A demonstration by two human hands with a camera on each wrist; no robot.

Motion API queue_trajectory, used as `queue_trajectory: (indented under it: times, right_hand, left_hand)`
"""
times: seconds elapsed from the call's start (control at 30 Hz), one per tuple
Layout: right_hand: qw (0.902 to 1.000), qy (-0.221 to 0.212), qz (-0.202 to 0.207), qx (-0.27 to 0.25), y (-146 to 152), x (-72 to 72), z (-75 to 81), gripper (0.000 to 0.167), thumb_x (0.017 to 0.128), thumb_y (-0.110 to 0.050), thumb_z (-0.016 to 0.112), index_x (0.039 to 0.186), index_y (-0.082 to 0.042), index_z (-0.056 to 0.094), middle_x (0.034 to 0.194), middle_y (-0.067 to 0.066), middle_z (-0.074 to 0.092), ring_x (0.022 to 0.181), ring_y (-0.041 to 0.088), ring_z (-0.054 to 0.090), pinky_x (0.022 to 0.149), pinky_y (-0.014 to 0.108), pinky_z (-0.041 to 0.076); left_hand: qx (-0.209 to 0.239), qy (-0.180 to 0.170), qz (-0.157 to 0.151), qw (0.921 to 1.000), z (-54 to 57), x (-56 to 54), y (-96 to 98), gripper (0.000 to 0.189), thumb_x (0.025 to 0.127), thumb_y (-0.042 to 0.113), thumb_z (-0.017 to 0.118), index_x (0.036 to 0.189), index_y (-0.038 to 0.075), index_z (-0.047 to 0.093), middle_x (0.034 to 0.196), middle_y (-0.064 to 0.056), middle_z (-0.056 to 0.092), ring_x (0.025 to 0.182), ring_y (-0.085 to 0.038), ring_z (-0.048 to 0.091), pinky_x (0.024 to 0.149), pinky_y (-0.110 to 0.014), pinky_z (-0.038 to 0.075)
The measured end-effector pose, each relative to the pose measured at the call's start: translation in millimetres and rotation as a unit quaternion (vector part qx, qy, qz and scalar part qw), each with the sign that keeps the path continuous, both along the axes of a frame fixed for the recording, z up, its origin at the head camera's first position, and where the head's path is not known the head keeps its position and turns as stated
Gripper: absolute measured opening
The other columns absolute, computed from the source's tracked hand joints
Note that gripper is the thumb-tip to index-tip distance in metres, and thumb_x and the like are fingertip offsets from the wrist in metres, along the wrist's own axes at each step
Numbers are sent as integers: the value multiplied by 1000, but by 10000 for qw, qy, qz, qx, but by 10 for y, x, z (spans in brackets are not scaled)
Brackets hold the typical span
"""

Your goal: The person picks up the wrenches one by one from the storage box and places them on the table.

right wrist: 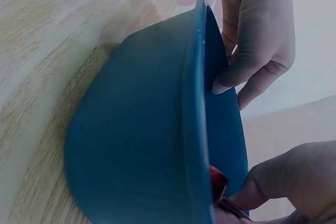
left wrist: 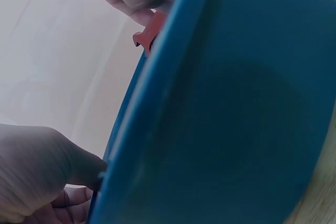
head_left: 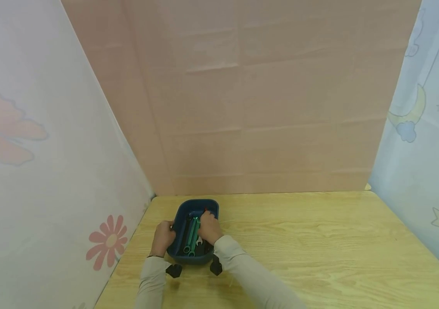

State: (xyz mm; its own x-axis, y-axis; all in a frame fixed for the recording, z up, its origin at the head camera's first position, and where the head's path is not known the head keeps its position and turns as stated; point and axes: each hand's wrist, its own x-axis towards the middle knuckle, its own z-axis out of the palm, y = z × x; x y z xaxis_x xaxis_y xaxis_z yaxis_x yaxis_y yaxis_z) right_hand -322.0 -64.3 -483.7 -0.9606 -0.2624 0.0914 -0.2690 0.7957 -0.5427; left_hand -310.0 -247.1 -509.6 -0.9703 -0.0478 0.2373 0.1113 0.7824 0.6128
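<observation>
A dark blue plastic bin [head_left: 190, 260] stands on the table, with green combination wrenches [head_left: 193, 237] lying lengthwise inside. Beside them shows the silver open end of another wrench [head_left: 199, 241], and dark tools lie along the left inner side. My left hand [head_left: 163, 238] grips the bin's left rim, thumb inside and fingers outside. Reaching into the right side of the bin, my right hand [head_left: 210, 228] pinches a red tool [left wrist: 150, 31]. Part of that red tool also shows past the rim in the right wrist view; its kind is mostly hidden by the fingers and the bin wall.
The wood-grain table [head_left: 300, 244] extends to the right of the bin. A pinkish-tan sheet [head_left: 266, 107] hangs behind it. Patterned white curtains [head_left: 68, 150] flank both sides, the left one close to the left hand. Black devices [head_left: 174, 270] sit at the wrists.
</observation>
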Motion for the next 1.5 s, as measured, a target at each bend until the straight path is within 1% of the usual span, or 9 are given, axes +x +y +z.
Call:
queue_trajectory:
  times: [0.23,0.5,0.77,0.9,0.97,1.03,1.17,1.27,1.5]
  right_hand:
    - [9994,-112,21,-318,24,-15,30,43,83,3,68,120,16,50,97,26,58,76,32,60,63,42,50]
    - [9994,6,48,-355,43,-36,84,41,83,4,67,118,17,50,92,25,58,65,25,54,54,36,45]
    - [9991,205,-143,-339,64,-34,93,34,82,3,67,110,14,52,89,24,58,73,34,62,59,42,52]
    - [9982,222,-93,-555,101,-35,100,33,83,4,65,111,16,52,92,26,59,79,36,63,63,43,53]
    - [9975,230,-21,-672,131,-32,118,33,85,5,62,113,17,50,92,26,58,76,34,62,61,41,51]
    - [9965,282,59,-791,165,-31,141,34,84,7,60,114,19,49,87,24,56,66,29,57,55,37,47]
    - [9958,336,143,-838,227,-34,182,38,84,7,59,118,21,48,67,11,48,46,16,40,43,28,32]
    - [9959,313,151,-830,260,-36,200,44,85,6,60,123,23,46,60,5,42,43,13,34,41,26,28]
    - [9963,277,-30,-812,297,-50,224,49,86,-1,69,123,23,46,77,15,54,53,18,49,47,31,40]
  left_hand:
    - [-15,-1,-58,10000,22,3,-11,44,74,-17,53,116,-20,63,93,-28,69,54,-15,41,49,-29,36]
    - [-34,41,-144,9999,61,15,-24,43,75,-17,52,116,-20,63,92,-29,69,53,-14,39,49,-29,35]
    - [-39,55,-125,9999,45,9,-30,43,73,-16,54,115,-20,63,83,-22,69,52,-14,39,48,-28,34]
    - [-36,2,-102,9999,37,16,-35,43,74,-16,55,115,-20,64,78,-17,67,52,-14,39,48,-28,34]
    - [-38,-35,-89,9999,34,19,-35,43,74,-16,55,116,-20,64,75,-14,65,52,-14,39,48,-28,34]
    - [-46,-44,-90,9999,31,18,-34,43,74,-16,55,116,-20,64,74,-13,64,53,-14,40,48,-27,35]
    - [-28,-43,-117,9999,25,2,-33,42,74,-15,56,116,-20,63,72,-11,62,52,-13,39,48,-27,34]
    - [15,-82,-105,9999,20,-8,-40,43,75,-15,56,117,-19,63,68,-9,60,51,-12,37,48,-26,33]
    - [-9,-25,-220,9998,15,-21,-63,44,73,-15,55,116,-19,64,64,-5,57,48,-11,35,46,-27,31]
